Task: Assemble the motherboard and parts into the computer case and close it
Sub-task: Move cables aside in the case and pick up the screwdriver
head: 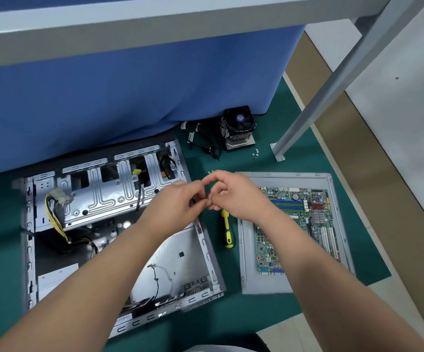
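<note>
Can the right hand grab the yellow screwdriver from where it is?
Probably yes. The screwdriver lies bare on the green mat, just below the right hand, with nothing over it. The hand's fingers are curled together with the left hand, so they must open first.

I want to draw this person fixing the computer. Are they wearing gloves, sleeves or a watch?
No gloves: the left hand and right hand are both bare. Both forearms are bare too, with no sleeves in view. No watch, ring or bracelet shows on either wrist.

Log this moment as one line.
hands: together, fingertips touching | case: open | motherboard: on side panel | screwdriver: on mat
</note>
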